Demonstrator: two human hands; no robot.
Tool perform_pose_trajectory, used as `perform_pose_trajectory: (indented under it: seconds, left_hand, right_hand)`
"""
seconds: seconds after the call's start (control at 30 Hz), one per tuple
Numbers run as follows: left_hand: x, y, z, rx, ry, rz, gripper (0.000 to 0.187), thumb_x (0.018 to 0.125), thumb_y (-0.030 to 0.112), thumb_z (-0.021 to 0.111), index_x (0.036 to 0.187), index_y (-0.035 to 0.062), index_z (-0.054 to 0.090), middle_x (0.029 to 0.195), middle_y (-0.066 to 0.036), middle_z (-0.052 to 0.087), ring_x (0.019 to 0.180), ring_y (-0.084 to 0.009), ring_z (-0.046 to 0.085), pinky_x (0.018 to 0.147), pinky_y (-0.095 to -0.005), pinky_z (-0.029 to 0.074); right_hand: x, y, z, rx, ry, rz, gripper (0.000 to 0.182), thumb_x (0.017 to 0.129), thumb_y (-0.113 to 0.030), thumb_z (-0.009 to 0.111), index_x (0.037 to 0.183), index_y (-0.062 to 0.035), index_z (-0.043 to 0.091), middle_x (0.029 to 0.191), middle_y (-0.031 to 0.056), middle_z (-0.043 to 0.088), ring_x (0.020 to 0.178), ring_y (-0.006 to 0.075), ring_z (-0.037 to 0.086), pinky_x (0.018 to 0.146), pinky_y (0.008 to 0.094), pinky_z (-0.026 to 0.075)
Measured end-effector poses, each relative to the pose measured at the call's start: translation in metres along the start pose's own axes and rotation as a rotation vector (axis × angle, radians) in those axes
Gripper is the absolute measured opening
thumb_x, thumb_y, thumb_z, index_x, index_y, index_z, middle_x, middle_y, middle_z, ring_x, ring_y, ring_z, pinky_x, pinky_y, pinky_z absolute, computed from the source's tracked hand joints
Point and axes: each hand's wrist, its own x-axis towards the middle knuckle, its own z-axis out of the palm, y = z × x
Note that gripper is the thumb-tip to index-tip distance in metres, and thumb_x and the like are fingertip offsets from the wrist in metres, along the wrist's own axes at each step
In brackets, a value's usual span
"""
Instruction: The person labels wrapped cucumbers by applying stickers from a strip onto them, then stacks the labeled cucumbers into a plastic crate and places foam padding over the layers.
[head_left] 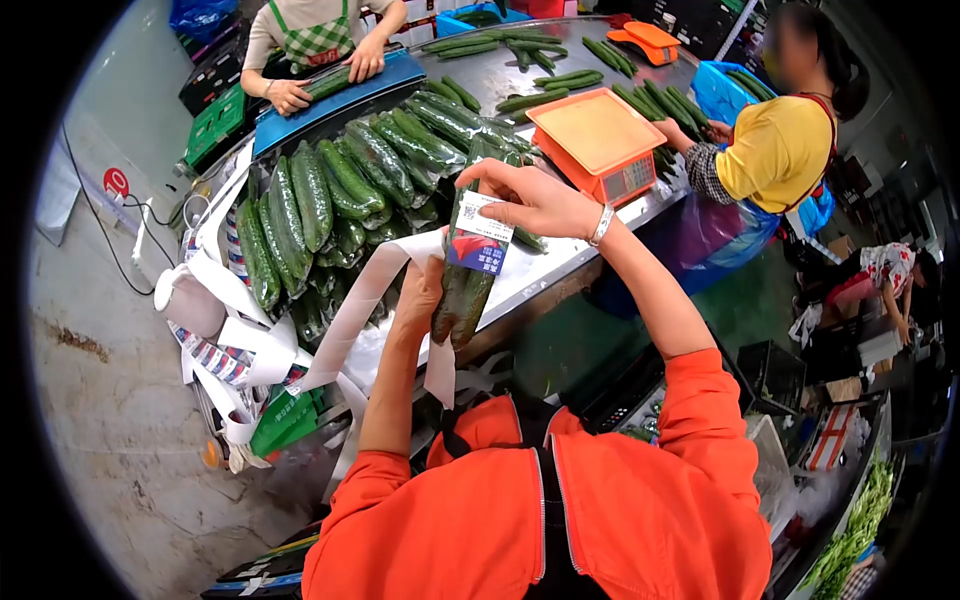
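Note:
A plastic-wrapped pack of cucumbers [463, 305] is held upright in front of my chest. My right hand [540, 200] grips its upper end, thumb lying on a white, red and blue label [478, 240] on the wrap. Lower down, my left hand [422, 285] is closed against the pack's left side; its fingertips are partly hidden. A white label backing strip [350, 318] runs past the left hand and hangs down in loops. Behind the hands, many wrapped cucumber packs [350, 185] are piled on the table.
An orange scale [592, 140] stands right of the pile, with loose cucumbers [560, 82] beyond it. Label rolls [190, 305] and tangled strips crowd the left table edge. Across, a person handles cucumbers on a blue-topped wrapping board [385, 78]; a person in yellow [775, 150] works at right.

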Motion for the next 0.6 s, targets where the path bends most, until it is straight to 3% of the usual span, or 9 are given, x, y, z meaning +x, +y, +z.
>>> perform_pose_trajectory:
  seconds: [0.17,0.23,0.3,0.43,0.5,0.53,0.6]
  left_hand:
    - [-0.002,0.003,0.021,-0.053,-0.036,-0.056,0.054,0.084,0.036,0.057,0.122,0.0012,0.042,0.110,-0.006,0.052,0.098,-0.0128,0.049,0.084,-0.0258,0.039]
    - [-0.002,0.006,0.031,-0.058,-0.023,-0.109,0.050,0.083,0.029,0.059,0.122,0.0010,0.043,0.109,-0.006,0.053,0.097,-0.0124,0.050,0.084,-0.0255,0.039]
    - [-0.002,0.006,0.039,-0.037,-0.005,-0.126,0.045,0.083,0.021,0.059,0.120,0.0008,0.043,0.106,-0.005,0.054,0.095,-0.0114,0.051,0.082,-0.0247,0.041]
    - [-0.011,0.006,0.056,-0.015,-0.021,-0.177,0.044,0.084,0.018,0.058,0.120,0.0004,0.043,0.105,-0.006,0.055,0.092,-0.0111,0.052,0.080,-0.0242,0.042]
    - [-0.017,0.001,0.065,-0.067,0.084,-0.189,0.044,0.083,0.016,0.059,0.121,0.0005,0.042,0.105,-0.006,0.055,0.092,-0.0112,0.052,0.080,-0.0244,0.042]
    - [-0.019,-0.001,0.068,-0.043,0.093,-0.182,0.044,0.083,0.015,0.059,0.121,0.0004,0.042,0.106,-0.006,0.055,0.092,-0.0116,0.053,0.081,-0.0242,0.042]
    - [-0.026,-0.009,0.074,-0.014,0.100,-0.161,0.045,0.083,0.015,0.059,0.122,0.0003,0.041,0.106,-0.006,0.055,0.092,-0.0116,0.052,0.081,-0.0239,0.041]
  right_hand:
    - [-0.015,0.011,-0.001,-0.094,0.014,0.021,0.032,0.083,-0.009,0.051,0.114,-0.0051,0.043,0.074,0.0002,0.039,0.066,0.0088,0.040,0.060,0.0228,0.035]
    - [-0.021,0.015,0.002,-0.154,0.115,-0.044,0.031,0.079,-0.011,0.052,0.108,-0.0044,0.044,0.065,0.0068,0.043,0.058,0.0225,0.046,0.057,0.0331,0.037]
    - [-0.029,0.021,0.005,-0.144,0.122,0.010,0.031,0.080,-0.012,0.053,0.108,-0.0050,0.044,0.070,0.0083,0.048,0.066,0.0250,0.053,0.060,0.0351,0.041]
    - [-0.051,0.017,0.029,-0.551,0.430,-0.034,0.032,0.076,-0.015,0.057,0.106,-0.0072,0.047,0.093,0.0093,0.054,0.084,0.0263,0.056,0.067,0.0360,0.047]
    - [-0.058,0.021,0.044,-0.755,0.670,0.136,0.036,0.075,-0.015,0.059,0.108,-0.0063,0.046,0.102,0.0102,0.049,0.091,0.0272,0.051,0.071,0.0360,0.046]
    - [-0.064,0.025,0.049,-0.767,0.848,0.224,0.040,0.073,-0.015,0.060,0.109,-0.0054,0.045,0.108,0.0118,0.044,0.094,0.0288,0.046,0.076,0.0369,0.043]
    - [-0.081,0.036,0.062,-0.544,1.001,0.323,0.062,0.075,-0.024,0.062,0.123,0.0035,0.033,0.123,0.0230,0.035,0.110,0.0363,0.039,0.092,0.0393,0.034]
